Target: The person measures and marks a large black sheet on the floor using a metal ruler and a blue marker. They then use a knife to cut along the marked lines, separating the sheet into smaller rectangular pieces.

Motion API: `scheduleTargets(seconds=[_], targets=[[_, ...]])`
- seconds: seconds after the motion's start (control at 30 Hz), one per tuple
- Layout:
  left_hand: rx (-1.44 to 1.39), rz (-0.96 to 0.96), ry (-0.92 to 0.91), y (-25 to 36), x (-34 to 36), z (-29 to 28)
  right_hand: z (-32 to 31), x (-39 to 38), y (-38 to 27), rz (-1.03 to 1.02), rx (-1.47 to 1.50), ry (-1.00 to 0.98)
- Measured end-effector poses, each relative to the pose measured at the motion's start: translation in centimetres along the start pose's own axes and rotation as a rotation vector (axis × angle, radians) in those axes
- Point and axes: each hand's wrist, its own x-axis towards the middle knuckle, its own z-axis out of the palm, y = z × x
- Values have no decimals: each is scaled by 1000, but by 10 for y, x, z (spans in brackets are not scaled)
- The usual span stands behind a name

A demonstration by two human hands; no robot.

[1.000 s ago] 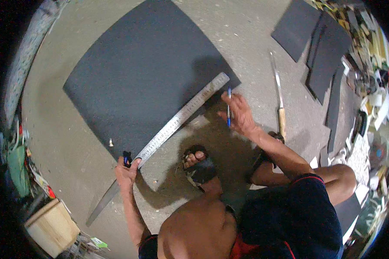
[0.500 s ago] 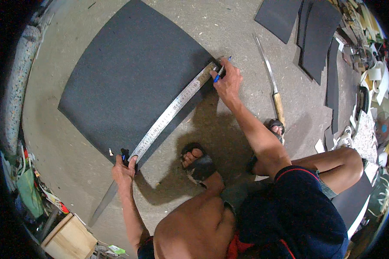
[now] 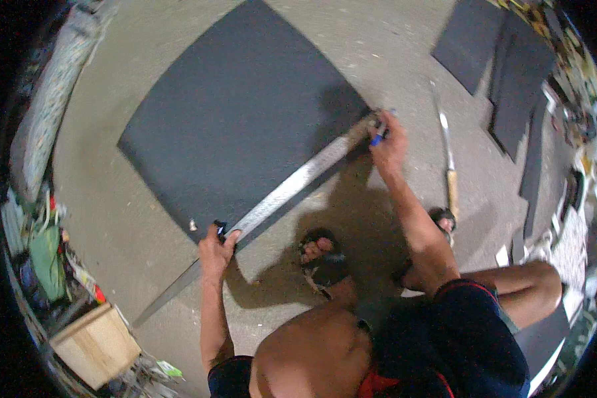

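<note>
A large dark grey sheet (image 3: pixel 239 119) lies flat on the floor, one corner pointing away from me. Along its near right edge rests a long metal ruler (image 3: pixel 292 186), leaving a narrow strip of sheet beyond it. My left hand (image 3: pixel 215 255) grips the ruler near the sheet's near corner, thumb on top; a small black and blue object (image 3: pixel 220 229), its kind unclear, shows at those fingers. Past this hand the ruler runs off the sheet to the lower left. At the right corner, my right hand (image 3: pixel 390 142) holds a blue pen (image 3: pixel 378 138) with fingers against the ruler's far end.
A long knife with a wooden handle (image 3: pixel 452 189) lies on the floor by my right foot. Dark offcuts (image 3: pixel 521 79) lie at the far right. A speckled roll (image 3: pixel 50 113) and a wooden box (image 3: pixel 94 345) stand left. My sandalled foot (image 3: pixel 322 255) is near the ruler.
The whole view has shifted, so sheet, knife and both hands appear farther right. Against the sheet, the hands and ruler have stayed nearly in place.
</note>
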Motion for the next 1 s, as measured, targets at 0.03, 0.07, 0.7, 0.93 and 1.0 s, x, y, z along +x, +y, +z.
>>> scheduleTargets(seconds=[0.03, 0.07, 0.7, 0.93, 1.0], targets=[[-22, -4, -4, 0, 1, -1, -2, 2, 4, -70, -24, 28], [-47, -9, -9, -4, 1, 0, -2, 1, 2, -58, -5, 20], [-31, -42, -11, -4, 4, 2, -14, 6, -13, 12, -81, -84], [55, -33, -67, -15, 9, 2, -8, 8, -9, 24, -13, -121], [60, 10, -23, -26, 7, 12, -16, 12, -10, 23, -9, -191]])
